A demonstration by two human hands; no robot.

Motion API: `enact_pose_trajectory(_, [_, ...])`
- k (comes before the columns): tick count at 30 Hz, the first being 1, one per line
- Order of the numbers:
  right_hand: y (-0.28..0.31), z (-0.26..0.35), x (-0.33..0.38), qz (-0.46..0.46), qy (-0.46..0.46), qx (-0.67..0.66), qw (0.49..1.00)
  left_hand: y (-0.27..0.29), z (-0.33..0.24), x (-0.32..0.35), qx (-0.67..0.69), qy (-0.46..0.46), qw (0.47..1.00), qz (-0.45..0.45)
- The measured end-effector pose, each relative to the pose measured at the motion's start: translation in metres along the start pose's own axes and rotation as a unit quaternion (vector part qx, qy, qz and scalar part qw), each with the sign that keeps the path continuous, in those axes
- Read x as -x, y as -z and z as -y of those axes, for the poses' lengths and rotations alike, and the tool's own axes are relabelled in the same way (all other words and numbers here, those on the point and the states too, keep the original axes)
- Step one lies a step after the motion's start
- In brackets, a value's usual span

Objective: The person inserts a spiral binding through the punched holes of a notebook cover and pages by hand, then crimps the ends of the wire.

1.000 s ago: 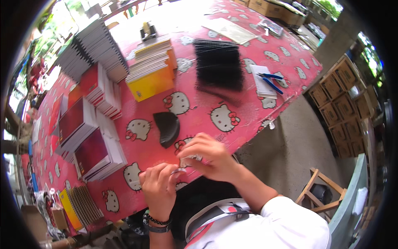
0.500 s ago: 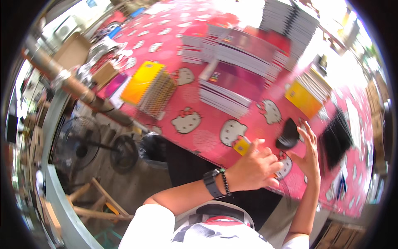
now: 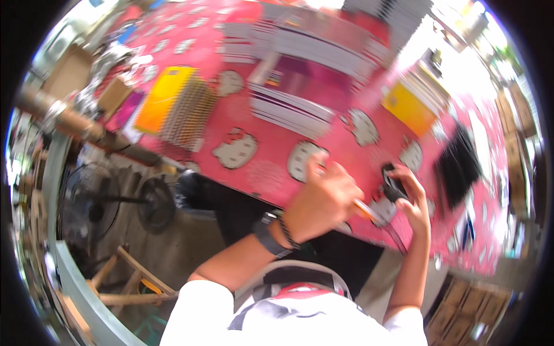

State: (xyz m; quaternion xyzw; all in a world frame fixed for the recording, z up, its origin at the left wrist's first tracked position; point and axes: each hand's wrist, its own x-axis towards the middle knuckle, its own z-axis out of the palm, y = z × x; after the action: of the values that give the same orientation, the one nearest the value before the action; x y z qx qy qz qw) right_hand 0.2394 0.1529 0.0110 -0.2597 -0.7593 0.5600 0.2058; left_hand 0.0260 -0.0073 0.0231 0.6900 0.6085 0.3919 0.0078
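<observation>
- Compared with half a second ago, both hands are sitting closer to the worktop's (image 3: pixel 323 173) near edge, and the view is swinging so the stacks slide toward the top.
- The left hand (image 3: pixel 326 199) is curling around a thin orange stick (image 3: pixel 365 209), which is poking out of the fist toward the right; the grip is clenched on it, though blur is hiding the fingertips.
- The right hand (image 3: pixel 412 199) is pinching a small black piece (image 3: pixel 393 185) between thumb and fingers, so that grip is grasping too.
- The black piece is lying just right of the stick's free end, near it but, as far as the blur allows, not touching.
- The stick's long axis is running roughly left to right, slanting down toward the right hand; the left hand is nearer the stick, the right nearer the piece.
- Both things are hovering just over the pink cartoon-cat cloth at the worktop's near edge.
- Further back, a yellow pad (image 3: pixel 164 98), striped stacks (image 3: pixel 291 109) and a black stack (image 3: pixel 459 164) are lying well apart from the hands.
</observation>
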Motion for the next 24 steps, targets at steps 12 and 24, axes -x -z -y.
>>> enact_pose_trajectory(12, [0.003, 0.017, 0.036, 0.047, -0.003, -0.182, 0.982, -0.001, -0.007, -0.010, -0.003, -0.032, 0.999, 0.020])
enact_pose_trajectory(24, [-0.012, 0.060, 0.009, 0.051, 0.019, 0.062, 0.997, 0.000, 0.000, -0.006, 0.031, -0.037, 0.998, 0.027])
